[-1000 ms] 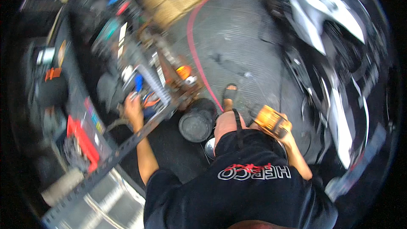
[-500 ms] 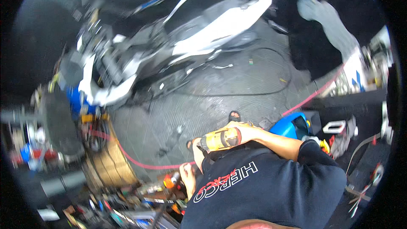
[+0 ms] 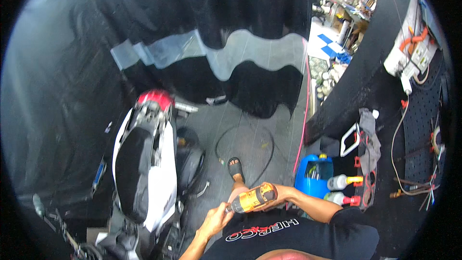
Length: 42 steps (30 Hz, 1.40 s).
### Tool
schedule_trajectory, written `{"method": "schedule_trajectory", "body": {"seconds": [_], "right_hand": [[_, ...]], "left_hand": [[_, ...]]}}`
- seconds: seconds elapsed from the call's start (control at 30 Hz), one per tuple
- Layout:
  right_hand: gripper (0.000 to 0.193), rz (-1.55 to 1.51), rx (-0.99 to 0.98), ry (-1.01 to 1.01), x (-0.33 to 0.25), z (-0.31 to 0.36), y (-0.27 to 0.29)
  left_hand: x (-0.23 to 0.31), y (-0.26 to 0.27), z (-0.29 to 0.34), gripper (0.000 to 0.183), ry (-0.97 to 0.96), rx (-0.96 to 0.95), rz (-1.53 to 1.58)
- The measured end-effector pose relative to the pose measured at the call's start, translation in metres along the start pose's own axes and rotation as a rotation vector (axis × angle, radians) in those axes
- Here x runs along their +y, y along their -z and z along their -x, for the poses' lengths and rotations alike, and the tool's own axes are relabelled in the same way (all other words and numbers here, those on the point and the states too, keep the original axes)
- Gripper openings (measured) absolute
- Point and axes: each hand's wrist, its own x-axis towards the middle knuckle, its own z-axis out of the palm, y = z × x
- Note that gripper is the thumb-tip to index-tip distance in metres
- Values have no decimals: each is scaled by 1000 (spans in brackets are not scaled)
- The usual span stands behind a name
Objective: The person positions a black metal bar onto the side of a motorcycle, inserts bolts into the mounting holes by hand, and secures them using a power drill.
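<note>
At the lower centre of the frame, the right hand (image 3: 284, 194), its forearm slanting in from lower right, is clamped on a yellow-and-black power drill (image 3: 252, 199); the left hand (image 3: 215, 220), rising from the lower edge, closes its fingers about the drill's nose. Right of centre, a rounded blue plastic container (image 3: 303, 181), contents unclear, sits near a pale yellow-tipped bottle (image 3: 338, 182) and a pale red-tipped bottle (image 3: 335, 198).

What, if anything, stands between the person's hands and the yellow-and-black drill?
Nothing visible does. The right hand holds the yellow-and-black drill, and the left hand is right at its front end, with no other object between. The white-panelled motorcycle is off to the left, out of the way.
</note>
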Motion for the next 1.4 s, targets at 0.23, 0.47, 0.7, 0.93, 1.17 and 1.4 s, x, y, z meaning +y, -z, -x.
{"method": "schedule_trajectory", "body": {"seconds": [0.23,0.47,0.7,0.93,1.17,1.4], "right_hand": [[55,303,-175,-196,-50,-156,216],[49,391,-452,-237,-179,-326,372],[55,328,-321,-312,-222,-520,469],[55,319,-252,-258,-233,-678,540],[56,320,-342,-291,-251,-856,563],[56,410,-528,-359,-260,-1046,498]], "left_hand": [[-62,71,-236,57,-209,-44,-32],[-44,224,-399,48,0,-433,501],[-92,303,-493,21,197,169,1170],[-153,404,-590,32,249,526,558],[-221,502,-627,33,336,617,429],[-311,578,-625,38,502,902,308]]}}
